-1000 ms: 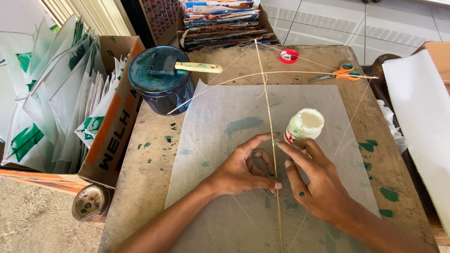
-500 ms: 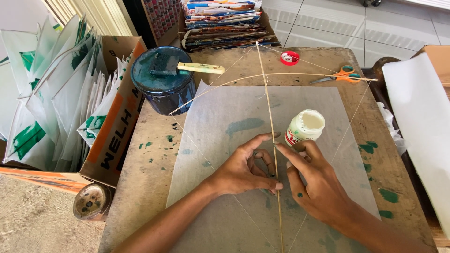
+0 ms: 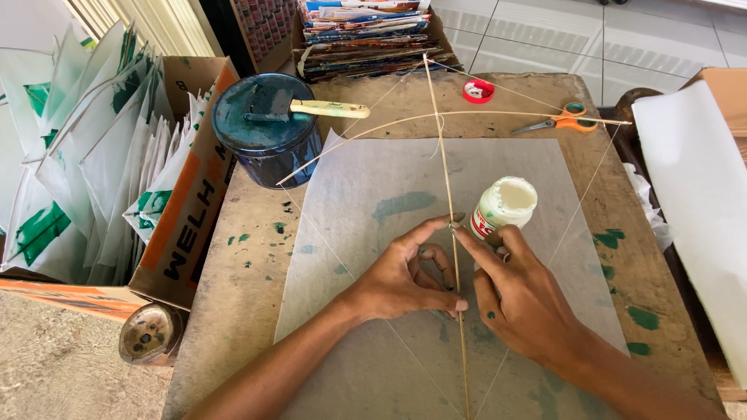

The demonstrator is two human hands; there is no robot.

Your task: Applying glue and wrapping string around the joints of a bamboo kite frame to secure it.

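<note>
Left hand (image 3: pixel 405 278) flat on translucent paper sheet (image 3: pixel 373 210), fingers spread, index and thumb tips pressed against thin bamboo spine stick (image 3: pixel 443 155), gripping nothing. Right hand (image 3: pixel 523 299) loosely open on the stick's other side, index tip touching it, just beside small white glue bottle (image 3: pixel 503 206). Bowed cross stick (image 3: pixel 405 124) arched over the sheet's top edge. Scuffed, paint-flecked wooden table (image 3: pixel 233 264), bare at left; round dark-blue paint can (image 3: pixel 266 132), orange scissors (image 3: pixel 562 120), cardboard box (image 3: pixel 187 210) along the margins.

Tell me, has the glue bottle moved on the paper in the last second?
No. The open glue bottle stands right of the upright bamboo stick, below the scissors, as before.
</note>
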